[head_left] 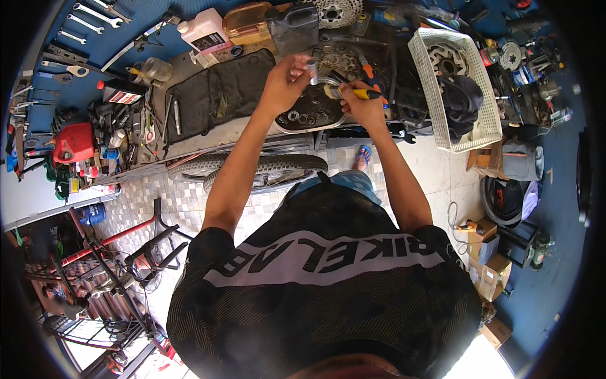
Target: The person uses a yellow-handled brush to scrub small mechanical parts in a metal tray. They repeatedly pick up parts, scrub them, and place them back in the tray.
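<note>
My left hand (285, 83) pinches a small silver metal cylinder (312, 73) over the workbench. My right hand (363, 105) grips a brush (366, 94) with a yellow and black handle. Its pale bristles point left, toward the cylinder, a short gap away. Under both hands lies a metal tray (302, 131) with a light rim and dark, wet-looking contents. Several small ring-shaped parts (293, 116) rest in it. Behind the tray are greasy sprockets (341, 58), partly covered by my left hand and the cylinder.
A dark cloth roll (218, 95) lies left of the tray, with a silver pen-like tool (177, 118) on it. A white plastic basket (456, 142) stands at right. Jugs, including a pink one (207, 33), line the back. Bicycle tyres (271, 165) sit below the bench edge.
</note>
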`<move>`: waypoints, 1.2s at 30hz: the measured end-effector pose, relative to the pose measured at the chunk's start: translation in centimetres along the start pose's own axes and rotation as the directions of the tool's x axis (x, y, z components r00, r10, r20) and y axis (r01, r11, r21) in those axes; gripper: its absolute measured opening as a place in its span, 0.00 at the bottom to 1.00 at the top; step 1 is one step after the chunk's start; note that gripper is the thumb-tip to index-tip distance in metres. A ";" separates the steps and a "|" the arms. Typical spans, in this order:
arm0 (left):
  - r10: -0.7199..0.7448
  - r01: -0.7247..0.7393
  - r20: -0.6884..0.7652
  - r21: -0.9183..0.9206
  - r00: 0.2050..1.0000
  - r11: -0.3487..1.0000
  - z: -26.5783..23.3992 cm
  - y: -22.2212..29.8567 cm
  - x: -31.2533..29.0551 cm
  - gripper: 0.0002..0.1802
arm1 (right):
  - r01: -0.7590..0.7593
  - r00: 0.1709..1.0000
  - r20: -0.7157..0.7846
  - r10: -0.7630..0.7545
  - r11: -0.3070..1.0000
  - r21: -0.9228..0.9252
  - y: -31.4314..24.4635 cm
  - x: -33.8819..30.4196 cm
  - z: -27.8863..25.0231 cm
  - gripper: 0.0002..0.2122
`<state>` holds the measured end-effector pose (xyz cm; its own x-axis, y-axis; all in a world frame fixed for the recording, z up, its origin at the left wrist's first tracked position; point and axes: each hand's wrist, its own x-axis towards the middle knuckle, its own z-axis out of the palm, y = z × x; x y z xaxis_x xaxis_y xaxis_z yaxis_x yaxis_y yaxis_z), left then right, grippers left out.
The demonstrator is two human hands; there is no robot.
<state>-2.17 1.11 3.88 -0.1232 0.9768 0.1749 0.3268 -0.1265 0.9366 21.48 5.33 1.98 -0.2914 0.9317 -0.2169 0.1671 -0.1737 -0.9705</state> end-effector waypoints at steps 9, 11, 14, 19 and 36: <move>0.071 -0.038 -0.139 0.225 0.988 0.974 4.0 -2.3 -2.6 0.23 | 0.003 1.000 -0.016 -0.004 0.998 -0.062 2.0 -1.2 -0.9 0.13; -0.079 0.111 -0.158 0.207 0.984 0.972 3.5 -4.1 -3.3 0.25 | 0.072 0.997 -0.010 -0.073 0.997 -0.035 2.5 -1.2 -1.4 0.14; -0.031 0.086 -0.318 0.158 0.947 0.984 0.0 -2.0 -2.3 0.28 | 0.058 0.997 -0.046 -0.063 0.994 -0.093 3.1 -0.5 -2.2 0.14; -0.118 0.357 -0.441 0.512 0.890 0.781 -12.9 -6.9 -4.1 0.24 | 0.134 0.991 0.021 -0.133 0.980 -0.145 3.5 -0.2 -2.3 0.14; -0.056 0.378 -0.439 0.694 0.897 0.613 -20.7 -12.2 -7.8 0.25 | 0.119 0.993 0.070 -0.099 0.909 -0.400 1.9 0.4 -1.0 0.17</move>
<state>-24.65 -8.56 -2.66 -0.5397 0.8075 0.2378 0.8043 0.4112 0.4291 22.62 5.70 0.14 -0.3719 0.9196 -0.1266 0.4936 0.0804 -0.8660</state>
